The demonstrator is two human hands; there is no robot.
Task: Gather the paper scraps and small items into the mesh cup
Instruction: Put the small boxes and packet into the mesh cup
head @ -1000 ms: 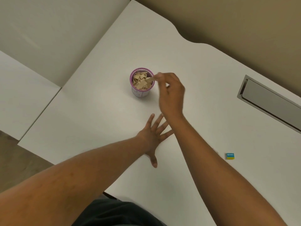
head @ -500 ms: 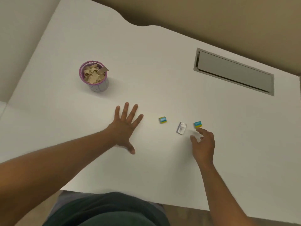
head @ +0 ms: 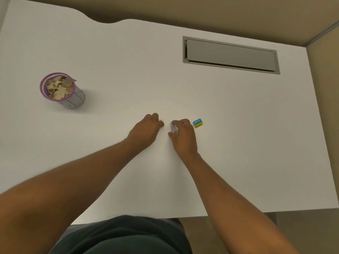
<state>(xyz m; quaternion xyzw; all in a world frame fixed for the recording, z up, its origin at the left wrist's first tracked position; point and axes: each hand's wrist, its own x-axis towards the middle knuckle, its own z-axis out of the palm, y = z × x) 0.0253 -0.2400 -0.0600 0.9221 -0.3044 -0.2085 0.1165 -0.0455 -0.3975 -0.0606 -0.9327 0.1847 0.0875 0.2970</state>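
Note:
The purple mesh cup [head: 63, 99] stands at the left of the white table [head: 128, 61], filled with tan paper scraps [head: 57, 88]. My left hand [head: 146, 129] rests mid-table with its fingers curled down over the spot where a small blue and yellow block lay; that block is hidden under them. Just to its right, my right hand [head: 183, 138] pinches a small silvery white item [head: 174, 128] between thumb and fingers, on the table. A second blue and yellow block [head: 198, 123] lies free just right of my right hand's fingertips.
A grey recessed cable hatch [head: 231, 55] sits in the table at the back right. The table's near edge runs just in front of my body, and its right edge is at the far right. A beige wall stands behind.
The view shifted right from the cup. My right hand left the cup and closed on the silvery item. My left hand slid right from lying flat and curled over the nearer block.

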